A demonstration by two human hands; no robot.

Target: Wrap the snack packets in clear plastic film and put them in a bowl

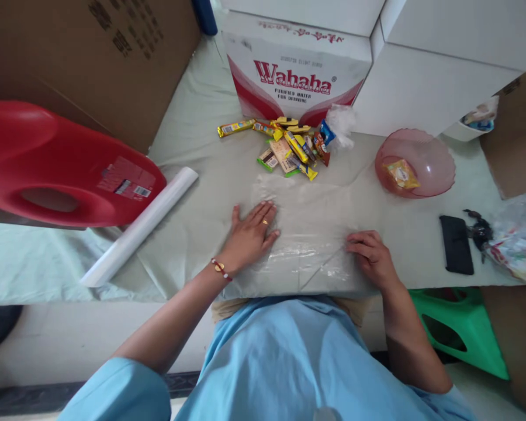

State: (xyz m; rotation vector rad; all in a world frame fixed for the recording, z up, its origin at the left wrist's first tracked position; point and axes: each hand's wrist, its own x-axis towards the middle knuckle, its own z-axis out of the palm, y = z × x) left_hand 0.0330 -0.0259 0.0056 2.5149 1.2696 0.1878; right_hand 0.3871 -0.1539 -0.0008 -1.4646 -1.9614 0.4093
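A thin, clear plastic bag [309, 228] lies flat and slightly wrinkled on the cloth-covered table in front of me. My left hand [252, 234] rests palm down at its left side, fingers stretched out. At the bag's right edge, my right hand [372, 256] has its fingers pinched together on the plastic. Just beyond the bag is a pile of wrapped snacks [289, 146], mostly in yellow wrappers. Crumpled clear plastic [342, 124] sits beside the pile. To my left a white roll of plastic [140, 228] lies at a slant.
A pink see-through bowl [438, 169] holds a yellow snack packet. Farther right are a black phone [456, 244], keys [480, 229] and a filled plastic bag [519, 234]. A Wahaha box [298, 73] stands behind; a red plastic container [65, 164] is at left.
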